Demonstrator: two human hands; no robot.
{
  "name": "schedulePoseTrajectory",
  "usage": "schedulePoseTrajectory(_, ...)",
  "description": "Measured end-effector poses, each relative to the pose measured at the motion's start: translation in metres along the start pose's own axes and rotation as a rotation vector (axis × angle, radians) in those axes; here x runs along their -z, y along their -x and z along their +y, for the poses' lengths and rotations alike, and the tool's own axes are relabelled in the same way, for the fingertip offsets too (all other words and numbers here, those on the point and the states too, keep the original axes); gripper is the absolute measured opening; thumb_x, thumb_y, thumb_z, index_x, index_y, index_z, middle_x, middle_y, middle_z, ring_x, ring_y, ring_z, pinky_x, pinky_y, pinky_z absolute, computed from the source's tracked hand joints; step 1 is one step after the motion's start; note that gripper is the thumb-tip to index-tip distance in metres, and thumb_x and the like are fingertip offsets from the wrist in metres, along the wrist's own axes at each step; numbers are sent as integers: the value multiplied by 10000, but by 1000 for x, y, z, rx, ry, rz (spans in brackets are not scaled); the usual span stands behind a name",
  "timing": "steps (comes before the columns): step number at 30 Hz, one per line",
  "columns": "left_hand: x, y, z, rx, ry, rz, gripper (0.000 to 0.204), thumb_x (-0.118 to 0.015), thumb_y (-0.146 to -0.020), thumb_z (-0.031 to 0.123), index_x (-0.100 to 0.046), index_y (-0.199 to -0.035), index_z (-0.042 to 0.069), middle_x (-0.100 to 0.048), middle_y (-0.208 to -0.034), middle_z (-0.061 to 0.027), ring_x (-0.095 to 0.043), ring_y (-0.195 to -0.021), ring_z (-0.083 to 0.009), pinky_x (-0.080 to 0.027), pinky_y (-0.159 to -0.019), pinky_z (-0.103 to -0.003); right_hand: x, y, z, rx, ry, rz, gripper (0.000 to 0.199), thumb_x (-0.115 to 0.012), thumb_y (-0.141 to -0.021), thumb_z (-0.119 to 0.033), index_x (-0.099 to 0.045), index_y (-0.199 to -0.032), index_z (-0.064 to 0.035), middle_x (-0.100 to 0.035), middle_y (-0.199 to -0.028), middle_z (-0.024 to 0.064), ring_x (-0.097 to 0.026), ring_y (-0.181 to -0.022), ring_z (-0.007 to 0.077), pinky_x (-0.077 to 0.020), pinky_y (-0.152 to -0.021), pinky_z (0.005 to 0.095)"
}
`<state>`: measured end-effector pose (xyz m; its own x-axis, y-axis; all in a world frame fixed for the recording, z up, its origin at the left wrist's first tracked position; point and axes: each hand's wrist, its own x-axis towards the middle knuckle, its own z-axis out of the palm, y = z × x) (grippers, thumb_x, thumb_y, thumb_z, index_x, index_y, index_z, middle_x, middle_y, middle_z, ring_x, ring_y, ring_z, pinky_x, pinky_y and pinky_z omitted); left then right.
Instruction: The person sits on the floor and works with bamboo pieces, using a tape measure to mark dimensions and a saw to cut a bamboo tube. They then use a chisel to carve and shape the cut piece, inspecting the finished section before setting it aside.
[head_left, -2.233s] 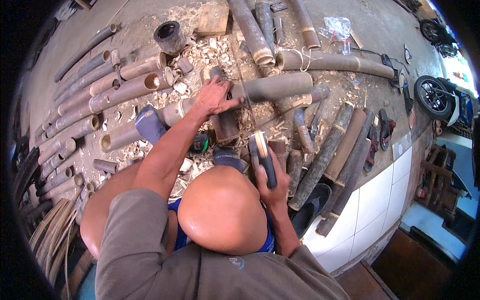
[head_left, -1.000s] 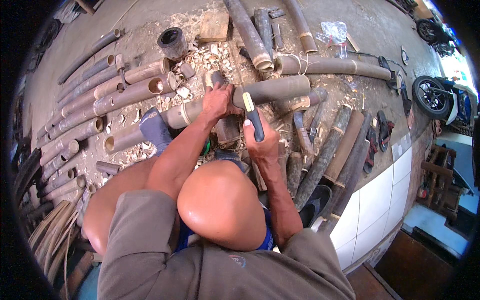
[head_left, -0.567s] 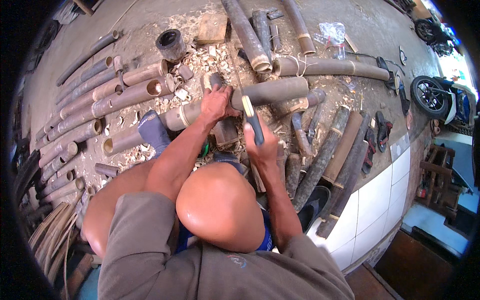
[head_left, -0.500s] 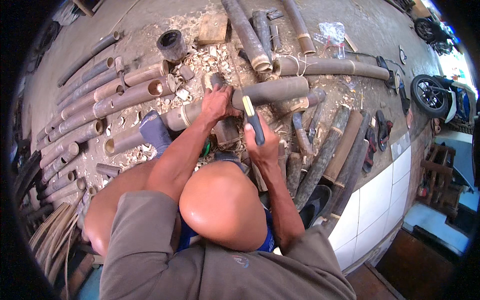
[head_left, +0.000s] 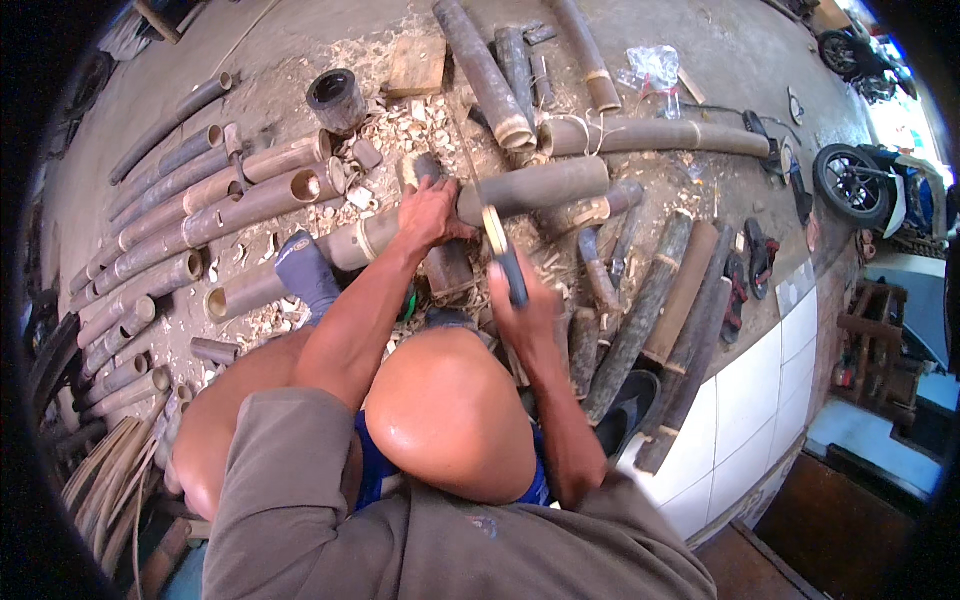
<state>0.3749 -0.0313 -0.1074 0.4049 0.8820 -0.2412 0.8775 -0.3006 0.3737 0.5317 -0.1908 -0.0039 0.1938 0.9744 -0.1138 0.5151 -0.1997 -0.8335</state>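
The bamboo pole (head_left: 540,187), running near-left to far-right, is clasped by the left hand (head_left: 430,212); the saw (head_left: 511,270) is gripped by the right hand (head_left: 528,303). Stiff, light, roll-prone handling is expected, best steadied left of the blade (head_left: 468,153), whose contact is unclear.

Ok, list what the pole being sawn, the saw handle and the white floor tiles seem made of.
Pole: looks like bamboo, matte grey-brown, with a pale joint ring.
Saw handle: probably plastic or rubber, judging by its moulded black and pale-yellow parts.
White floor tiles: likely ceramic, smooth and bright with straight seams.
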Motion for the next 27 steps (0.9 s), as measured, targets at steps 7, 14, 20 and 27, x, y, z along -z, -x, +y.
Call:
schedulePoseTrajectory(7, -2, 2, -6, -12, -5, -21, 1018, -927, -622, 514, -538, -1438, 44, -661, -1353, -129, -551, -1291, -379, -412, -1062, -550, 50, 122, 22, 220, 61, 62, 554, -681, -953, -189, -562, -1437, 52, -750, -927, 247, -770, -784, 354, -588, -697, 437)
schedulePoseTrajectory(14, 4, 0, 1, 34, 5, -45, 975, -929, -621, 509, -557, -1400, 56, -639, -1416, -138, -495, -1403, -415, -371, -1136, -564, 8, 9, -8, 3, -3, -14, 507, -670, -968, -205, -577, -1418, 8, -679, -781, 225, -703, -647, 362, -548, -611, 434)
schedulePoseTrajectory(20, 4, 0, -3, 18, 14, -43, 908, -937, -607, 502, -593, -1329, 74, -658, -1383, -132, -561, -1304, -390, -404, -1082, -551, 50, 135, 23, 147, 40, 31, 551, -673, -948, -137, -547, -1448, 59, -764, -940, 213, -778, -810, 322, -599, -734, 433)
schedulePoseTrajectory(27, -8, -2, -1, 18, -44, 28, 1017, -925, -615, 519, -546, -1447, 74, -669, -1382, -125, -534, -1349, -380, -404, -1101, -542, -7, -6, 2, 27, -78, 48, 482, -658, -979, -219, -591, -1403, 2, -677, -861, 254, -693, -678, 371, -550, -637, 423)
